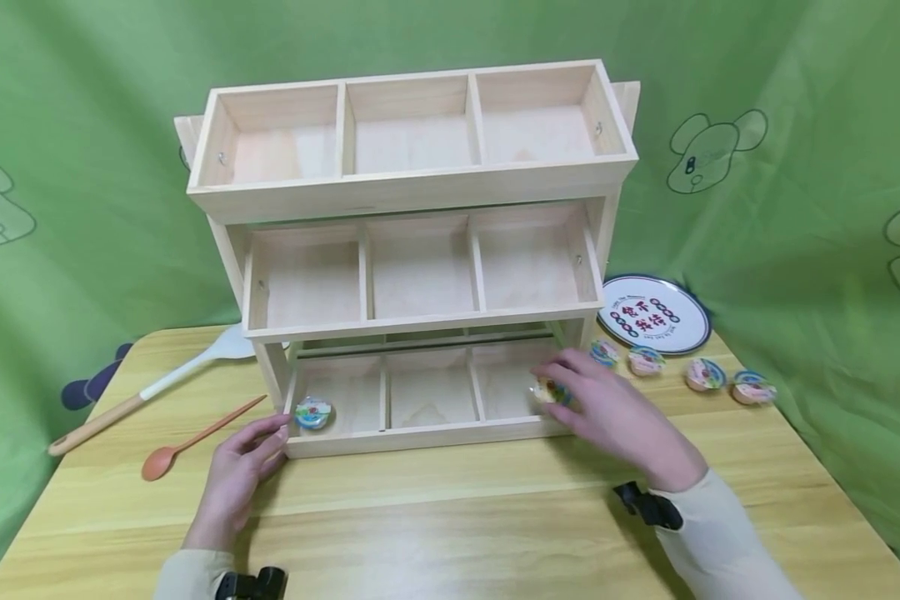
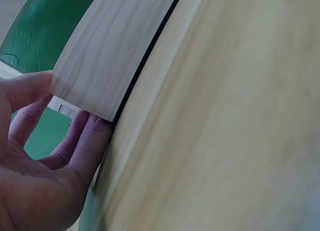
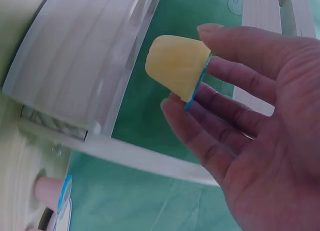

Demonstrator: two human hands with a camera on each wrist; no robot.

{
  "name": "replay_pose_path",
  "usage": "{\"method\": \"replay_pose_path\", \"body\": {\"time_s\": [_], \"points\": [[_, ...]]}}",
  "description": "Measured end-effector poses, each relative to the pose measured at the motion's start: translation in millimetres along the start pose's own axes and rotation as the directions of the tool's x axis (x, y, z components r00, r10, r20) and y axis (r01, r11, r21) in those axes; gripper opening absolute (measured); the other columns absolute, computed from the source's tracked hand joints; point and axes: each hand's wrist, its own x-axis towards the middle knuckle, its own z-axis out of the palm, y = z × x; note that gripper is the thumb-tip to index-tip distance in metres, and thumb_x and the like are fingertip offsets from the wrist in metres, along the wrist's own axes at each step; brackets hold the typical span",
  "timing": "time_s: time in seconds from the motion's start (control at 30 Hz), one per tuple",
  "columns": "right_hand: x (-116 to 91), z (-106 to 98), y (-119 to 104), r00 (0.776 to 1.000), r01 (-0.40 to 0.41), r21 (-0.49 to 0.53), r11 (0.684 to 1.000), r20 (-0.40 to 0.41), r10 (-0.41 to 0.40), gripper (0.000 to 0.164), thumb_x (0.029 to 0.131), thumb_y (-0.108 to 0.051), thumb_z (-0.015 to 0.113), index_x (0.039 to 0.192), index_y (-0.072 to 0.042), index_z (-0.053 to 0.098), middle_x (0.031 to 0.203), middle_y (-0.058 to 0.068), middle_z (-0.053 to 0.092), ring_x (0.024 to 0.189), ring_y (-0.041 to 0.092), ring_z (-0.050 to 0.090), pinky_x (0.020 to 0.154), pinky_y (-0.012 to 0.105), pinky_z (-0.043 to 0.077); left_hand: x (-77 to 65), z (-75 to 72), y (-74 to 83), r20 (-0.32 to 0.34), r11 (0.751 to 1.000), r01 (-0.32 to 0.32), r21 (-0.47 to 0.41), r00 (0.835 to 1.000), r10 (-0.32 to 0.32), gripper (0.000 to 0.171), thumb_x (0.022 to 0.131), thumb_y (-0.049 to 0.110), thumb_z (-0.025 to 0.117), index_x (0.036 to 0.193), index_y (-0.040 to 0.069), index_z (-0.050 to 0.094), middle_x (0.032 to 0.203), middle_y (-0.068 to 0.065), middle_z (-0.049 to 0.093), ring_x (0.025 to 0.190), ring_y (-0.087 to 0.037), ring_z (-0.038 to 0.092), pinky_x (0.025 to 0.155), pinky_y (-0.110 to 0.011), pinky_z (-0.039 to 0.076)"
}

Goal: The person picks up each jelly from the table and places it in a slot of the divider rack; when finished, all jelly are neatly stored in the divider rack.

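A three-tier wooden rack (image 1: 420, 185) with divided trays stands on the table. My left hand (image 1: 245, 468) grips the left front corner of its lowest tray (image 2: 107, 56), thumb at the upper edge and fingers against the end. My right hand (image 1: 607, 408) pinches a yellow jelly cup (image 3: 177, 66) by its blue-edged lid, over the right compartment of that tray; the cup lies sideways between thumb and fingers. Another jelly cup (image 1: 312, 413) sits lid up in the lowest tray's left compartment. The lowest middle compartment and both upper tiers hold nothing.
Several pink jelly cups (image 1: 706, 375) stand in a row right of the rack. Behind them a round white plate (image 1: 654, 315) with a blue rim and red characters leans back. Left lie a white spatula (image 1: 187, 367) with a wooden handle and an orange spoon (image 1: 195, 439).
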Motion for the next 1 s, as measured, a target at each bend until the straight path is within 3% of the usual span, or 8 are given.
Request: {"method": "replay_pose_path", "body": {"time_s": [0.6, 1.0], "points": [[30.3, 18.3, -23.8, 0.996, 0.036, 0.009, 0.999, 0.081, -0.036, 0.041, 0.086, -0.024, 0.078, 0.121, -0.007, 0.066, 0.117, 0.006, 0.059, 0.102, 0.023, 0.059, 0.086, 0.04, 0.057, 0.1, -0.6, -1.2, -0.001, 1.0, -0.004, -0.001, 1.0, 0.004, 0.032, 0.093, 0.006, 0.067, 0.124, -0.003, 0.063, 0.116, 0.0, 0.06, 0.109, -0.017, 0.06, 0.094, -0.03, 0.054], [46.2, 28.0, -33.8, 0.993, 0.071, 0.057, 0.996, 0.094, -0.076, 0.043, 0.084, -0.02, 0.08, 0.122, -0.007, 0.065, 0.114, 0.005, 0.059, 0.096, 0.019, 0.059, 0.082, 0.034, 0.057, 1.1, -2.0, -0.7, 0.003, 1.0, 0.006, -0.013, 1.0, -0.006, 0.029, 0.092, 0.005, 0.068, 0.12, 0.001, 0.066, 0.116, -0.001, 0.059, 0.108, -0.017, 0.06, 0.095, -0.03, 0.053]]}}
